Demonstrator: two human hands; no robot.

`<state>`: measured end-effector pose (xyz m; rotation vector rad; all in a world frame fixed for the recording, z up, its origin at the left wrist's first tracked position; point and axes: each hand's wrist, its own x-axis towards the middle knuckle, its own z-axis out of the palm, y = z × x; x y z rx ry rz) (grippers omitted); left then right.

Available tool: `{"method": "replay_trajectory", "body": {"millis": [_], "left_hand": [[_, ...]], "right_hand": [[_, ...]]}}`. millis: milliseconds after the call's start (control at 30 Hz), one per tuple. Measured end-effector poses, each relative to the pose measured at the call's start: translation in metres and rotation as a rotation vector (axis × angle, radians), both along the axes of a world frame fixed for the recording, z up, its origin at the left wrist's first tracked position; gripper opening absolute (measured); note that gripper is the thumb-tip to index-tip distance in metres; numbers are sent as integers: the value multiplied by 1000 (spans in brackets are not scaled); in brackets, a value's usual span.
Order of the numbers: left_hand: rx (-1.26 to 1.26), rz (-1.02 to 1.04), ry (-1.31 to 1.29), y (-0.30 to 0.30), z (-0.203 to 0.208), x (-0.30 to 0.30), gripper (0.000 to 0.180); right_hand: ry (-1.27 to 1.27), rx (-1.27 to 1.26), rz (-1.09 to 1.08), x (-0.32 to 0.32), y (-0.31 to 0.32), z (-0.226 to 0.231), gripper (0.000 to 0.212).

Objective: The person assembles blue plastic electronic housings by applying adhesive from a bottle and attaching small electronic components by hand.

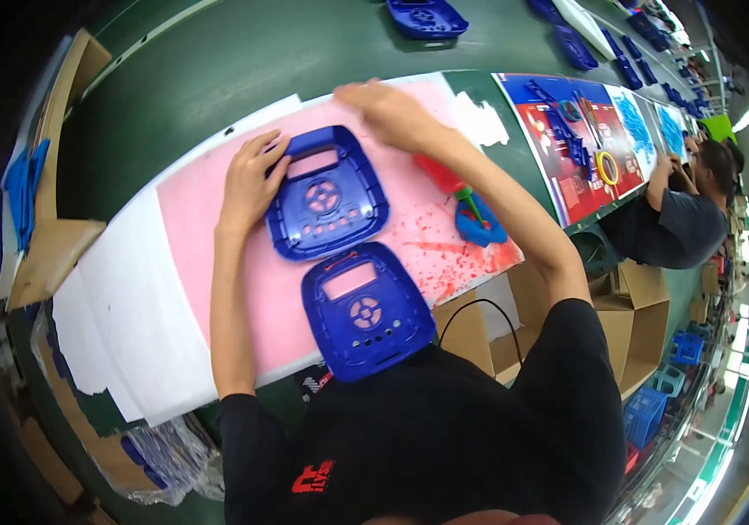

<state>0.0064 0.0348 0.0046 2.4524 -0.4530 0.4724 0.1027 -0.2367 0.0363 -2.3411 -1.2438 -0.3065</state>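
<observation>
My left hand [256, 178] grips the left edge of a blue plastic housing panel [329, 229], its fingers bent over the upper left rim. The panel lies with its hollow, ribbed side up and has a rectangular window, a round cut-out and a row of small holes. Past its upper right corner, apart from it, is my right hand [385, 112]; its fingers are blurred, and whether they hold anything is not visible. A second, similar blue panel [368, 337] lies nearer my body, its top against the first panel and its lower end at my shirt.
Pink sheet [195, 232] and white paper [121, 302] cover the green bench. At right lie a red object [438, 173], a green stick [468, 199] and a blue lump [477, 229] among red specks. Cardboard boxes [641, 302] stand beside me; a co-worker [680, 210] sits farther right.
</observation>
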Motion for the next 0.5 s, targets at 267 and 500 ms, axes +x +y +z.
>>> {"method": "replay_trajectory", "body": {"millis": [267,500], "left_hand": [[128,13,-38,-3,19,-10,36],[121,-11,-154,15,43,-6,32]], "right_hand": [[-54,-446,-937,110,-298,-3,50],[-36,-305,-695,138,-373,-36,38]]}}
